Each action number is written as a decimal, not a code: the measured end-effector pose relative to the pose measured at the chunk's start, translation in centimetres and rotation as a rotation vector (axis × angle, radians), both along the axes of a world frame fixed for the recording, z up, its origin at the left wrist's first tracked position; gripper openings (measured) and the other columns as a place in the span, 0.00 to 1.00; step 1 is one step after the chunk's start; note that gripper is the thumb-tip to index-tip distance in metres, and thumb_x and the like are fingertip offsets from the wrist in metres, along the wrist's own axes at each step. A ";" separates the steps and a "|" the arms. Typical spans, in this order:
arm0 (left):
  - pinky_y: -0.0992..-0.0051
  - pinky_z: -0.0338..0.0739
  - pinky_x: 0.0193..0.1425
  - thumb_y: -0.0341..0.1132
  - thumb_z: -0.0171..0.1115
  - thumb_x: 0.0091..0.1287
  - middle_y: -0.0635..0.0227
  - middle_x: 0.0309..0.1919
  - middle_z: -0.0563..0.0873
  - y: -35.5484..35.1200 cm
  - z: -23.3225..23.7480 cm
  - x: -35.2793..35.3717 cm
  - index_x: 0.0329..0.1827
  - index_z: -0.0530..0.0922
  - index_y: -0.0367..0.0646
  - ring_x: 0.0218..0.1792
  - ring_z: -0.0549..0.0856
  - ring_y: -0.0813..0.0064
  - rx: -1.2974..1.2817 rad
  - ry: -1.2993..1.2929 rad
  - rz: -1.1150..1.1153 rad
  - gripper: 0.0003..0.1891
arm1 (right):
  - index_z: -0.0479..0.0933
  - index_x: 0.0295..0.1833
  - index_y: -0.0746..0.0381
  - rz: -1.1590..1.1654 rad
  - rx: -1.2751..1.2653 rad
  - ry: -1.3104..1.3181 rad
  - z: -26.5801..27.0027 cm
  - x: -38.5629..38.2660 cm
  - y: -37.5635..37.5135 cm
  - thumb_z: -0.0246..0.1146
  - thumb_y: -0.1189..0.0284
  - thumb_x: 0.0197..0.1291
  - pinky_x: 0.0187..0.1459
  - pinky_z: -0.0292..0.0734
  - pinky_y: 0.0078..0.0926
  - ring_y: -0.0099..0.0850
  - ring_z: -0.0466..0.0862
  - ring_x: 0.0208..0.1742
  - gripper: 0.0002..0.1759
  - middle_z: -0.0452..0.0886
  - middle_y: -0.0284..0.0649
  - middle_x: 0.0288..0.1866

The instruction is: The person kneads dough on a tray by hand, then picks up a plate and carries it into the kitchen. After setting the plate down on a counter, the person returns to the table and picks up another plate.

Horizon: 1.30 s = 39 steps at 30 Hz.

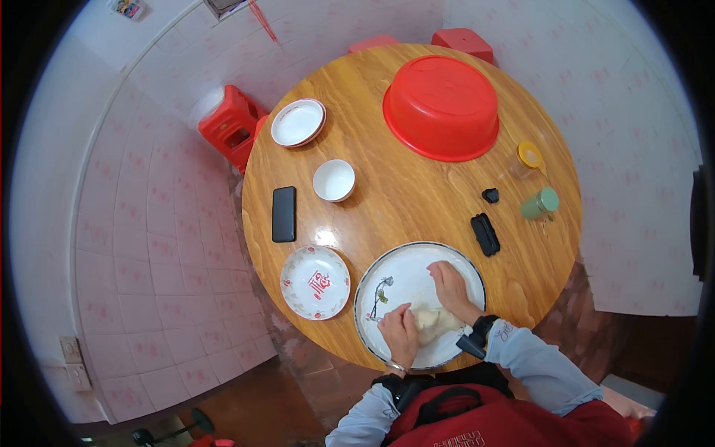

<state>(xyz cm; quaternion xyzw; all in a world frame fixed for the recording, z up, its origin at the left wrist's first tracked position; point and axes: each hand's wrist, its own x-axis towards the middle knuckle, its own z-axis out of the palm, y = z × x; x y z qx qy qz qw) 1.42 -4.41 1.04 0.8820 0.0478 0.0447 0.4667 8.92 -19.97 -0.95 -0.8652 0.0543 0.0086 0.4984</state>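
Note:
A pale lump of dough (439, 323) lies on the near part of a large white plate (406, 257) with a dark rim and a painted flower. My left hand (400, 335) is at the dough's left side, its fingers curled in and gripping the edge. Over the plate's right half, my right hand (450, 289) stretches its fingers forward, flat and close together. The heel of that hand is by the dough's upper right side and it holds nothing. Part of the dough is hidden by the right wrist.
Left of the plate are a patterned bowl (315, 283), a black phone (284, 214), a white bowl (334, 180) and stacked plates (298, 123). A red basin (443, 108) lies upside down. Rightward are a black case (485, 235), a green-lidded bottle (540, 203) and a yellow-lidded jar (528, 157).

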 end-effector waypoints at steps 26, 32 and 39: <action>0.60 0.62 0.57 0.36 0.57 0.65 0.70 0.45 0.83 -0.5 -3.3 2.6 0.53 0.80 0.51 0.48 0.77 0.67 0.418 0.164 -0.231 0.14 | 0.76 0.52 0.59 0.083 -0.229 -0.171 -1.4 -2.5 3.7 0.59 0.73 0.61 0.52 0.65 0.40 0.40 0.76 0.49 0.13 0.78 0.41 0.49; 0.62 0.66 0.50 0.37 0.55 0.68 0.67 0.38 0.85 -1.0 -4.0 6.4 0.53 0.79 0.50 0.43 0.82 0.66 0.427 0.163 -0.241 0.13 | 0.77 0.48 0.57 -0.007 -0.231 -0.034 -2.2 -0.6 3.7 0.58 0.68 0.66 0.48 0.65 0.40 0.40 0.78 0.48 0.08 0.80 0.40 0.44; 0.57 0.69 0.42 0.40 0.53 0.73 0.60 0.29 0.87 -1.3 -3.1 7.5 0.49 0.79 0.49 0.32 0.85 0.57 0.354 0.189 -0.162 0.10 | 0.77 0.47 0.63 -0.101 0.287 0.223 -2.4 -0.5 2.2 0.50 0.63 0.75 0.43 0.75 0.31 0.32 0.83 0.39 0.16 0.82 0.41 0.36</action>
